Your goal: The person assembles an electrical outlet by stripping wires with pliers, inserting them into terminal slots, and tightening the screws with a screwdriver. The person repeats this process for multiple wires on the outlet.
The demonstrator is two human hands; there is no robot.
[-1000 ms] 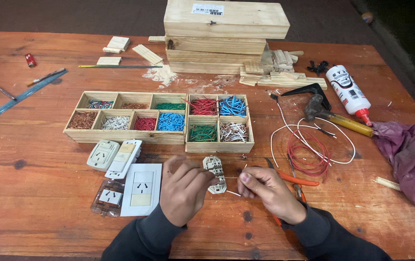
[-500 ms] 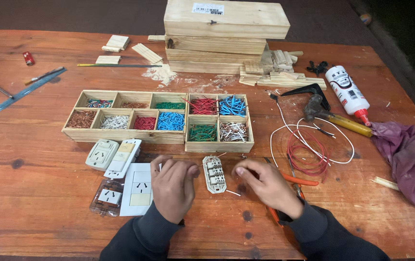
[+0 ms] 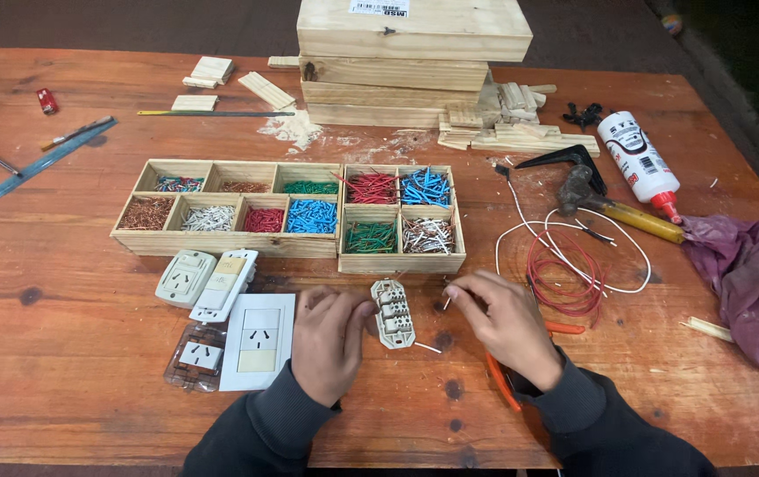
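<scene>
Left hand (image 3: 331,340) touching socket module (image 3: 394,313), right hand (image 3: 508,322) seemingly pinching wire (image 3: 447,301)

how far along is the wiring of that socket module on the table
Done: cut wire pieces lie sorted by colour in the wooden compartment trays. In hand: the left hand steadies the beige socket module while the right hand pinches a short white wire beside it. Left: the white cover plate lies apart, unfitted.

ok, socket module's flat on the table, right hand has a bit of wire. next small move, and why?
Probably bring the short wire piece pinched in the right hand over to a terminal of the socket module. The left hand rests against the module's side, steadying it, terminals face up, and the wire tip is just right of it, apart.
</scene>
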